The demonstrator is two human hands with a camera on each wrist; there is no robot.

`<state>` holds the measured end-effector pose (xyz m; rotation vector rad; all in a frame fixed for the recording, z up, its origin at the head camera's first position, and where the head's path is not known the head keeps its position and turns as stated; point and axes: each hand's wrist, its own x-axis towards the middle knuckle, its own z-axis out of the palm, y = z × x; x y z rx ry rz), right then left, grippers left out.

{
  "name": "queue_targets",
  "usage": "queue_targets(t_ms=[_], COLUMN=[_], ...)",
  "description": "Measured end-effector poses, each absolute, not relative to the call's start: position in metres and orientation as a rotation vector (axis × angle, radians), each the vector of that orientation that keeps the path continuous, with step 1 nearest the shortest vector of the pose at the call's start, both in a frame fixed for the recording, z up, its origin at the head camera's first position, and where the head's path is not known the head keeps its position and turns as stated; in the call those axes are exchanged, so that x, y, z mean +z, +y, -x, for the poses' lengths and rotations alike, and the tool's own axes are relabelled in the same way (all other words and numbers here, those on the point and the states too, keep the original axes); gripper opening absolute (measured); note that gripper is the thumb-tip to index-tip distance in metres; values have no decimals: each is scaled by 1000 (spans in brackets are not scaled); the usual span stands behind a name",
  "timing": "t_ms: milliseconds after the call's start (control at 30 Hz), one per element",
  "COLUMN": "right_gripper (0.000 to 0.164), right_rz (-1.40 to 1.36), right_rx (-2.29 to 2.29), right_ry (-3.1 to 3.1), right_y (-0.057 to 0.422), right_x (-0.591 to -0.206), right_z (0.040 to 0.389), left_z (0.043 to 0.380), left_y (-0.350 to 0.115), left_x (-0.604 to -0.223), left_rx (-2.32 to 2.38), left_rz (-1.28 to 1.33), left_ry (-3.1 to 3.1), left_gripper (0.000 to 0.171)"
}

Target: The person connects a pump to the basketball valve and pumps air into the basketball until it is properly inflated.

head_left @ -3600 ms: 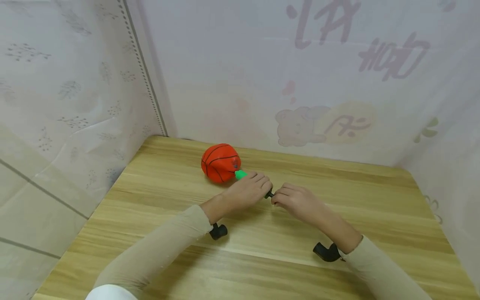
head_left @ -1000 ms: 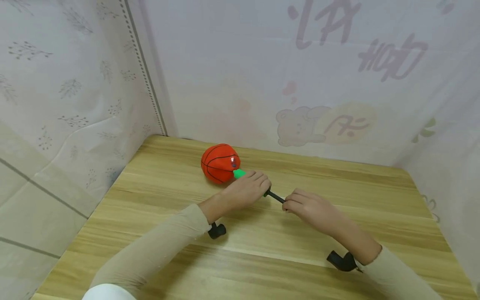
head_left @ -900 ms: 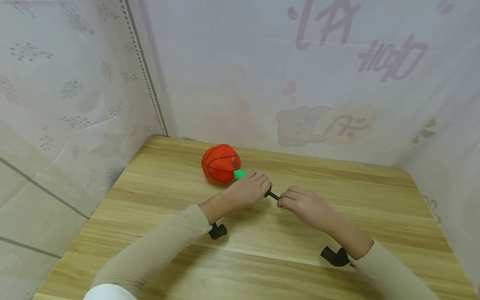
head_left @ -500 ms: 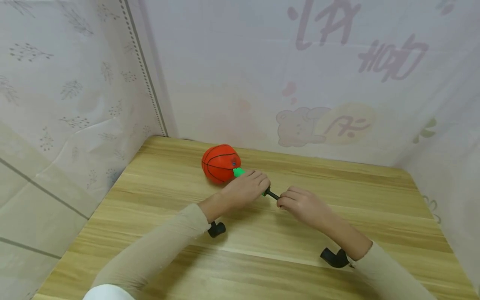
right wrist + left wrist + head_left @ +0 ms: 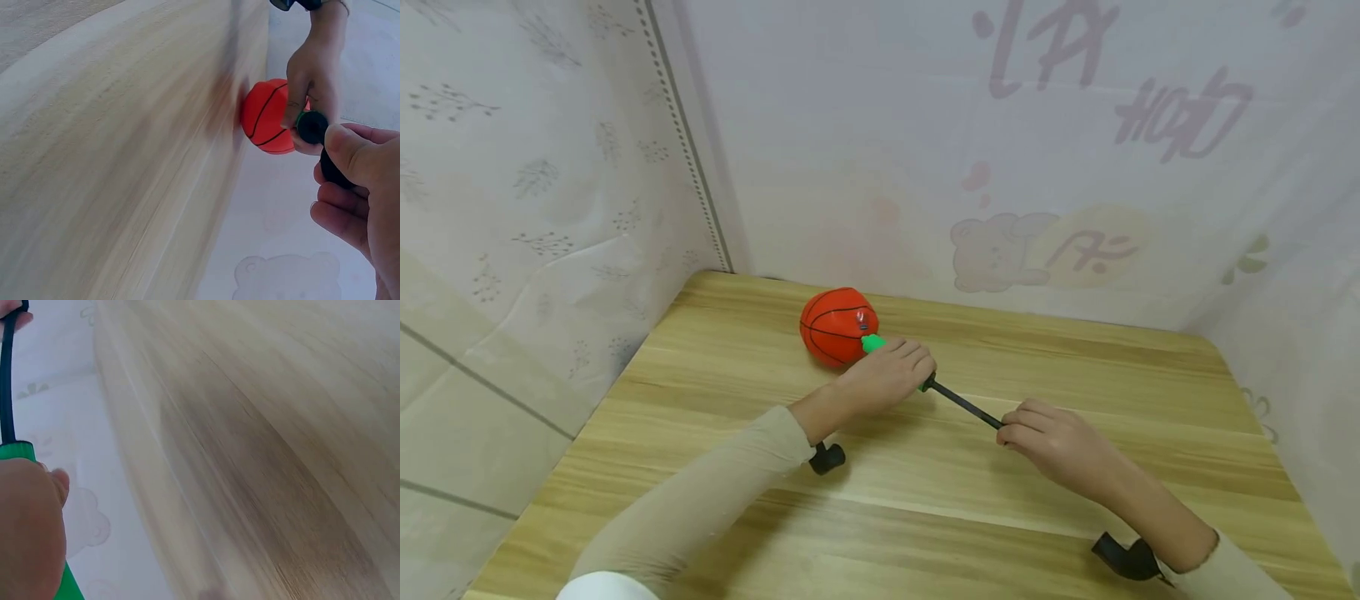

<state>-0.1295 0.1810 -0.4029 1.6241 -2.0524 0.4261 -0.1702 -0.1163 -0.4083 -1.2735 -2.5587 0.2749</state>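
Observation:
My left hand (image 5: pixel 887 377) grips the green barrel of a hand pump (image 5: pixel 873 342), whose tip meets the side of a small red-orange basketball (image 5: pixel 837 327). The ball sits on the wooden table and looks slightly dented near the pump. Most of the barrel is hidden under my fingers. From its other end a long stretch of black rod (image 5: pixel 966 404) runs out to my right hand (image 5: pixel 1063 446). In the right wrist view, my thumb and fingers pinch the pump's black handle (image 5: pixel 334 170). Barrel and rod slant down toward the right in the head view.
The wooden tabletop (image 5: pixel 925 517) extends around both hands. A pale printed curtain (image 5: pixel 850 150) hangs close behind the table's back edge. Black wrist-worn devices show under the left wrist (image 5: pixel 827 458) and the right wrist (image 5: pixel 1126 557).
My right hand has moved in and out along the pump's line and is now farther right, with much more rod showing. The left hand stays nearly in place. The basketball looks rounder than at first.

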Motion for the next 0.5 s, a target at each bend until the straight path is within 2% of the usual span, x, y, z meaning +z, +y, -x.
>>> queue_targets(t_ms=[333,433,500], right_gripper=[38,29,18], right_rz=[-1656,-1656,-1660], right_rx=[453,439,434], right_ry=[-2116,-2121,-2106], right_y=[150,138,131], right_x=[-404,-405,-406], right_z=[148,156,160], left_z=[169,169,168], left_y=[-110,-108,-107], left_x=[-411,-411,-411], left_rx=[289,271,269], left_rz=[1236,1231,1245], left_ry=[-2529,-2533,-2523], left_gripper=[11,11,10])
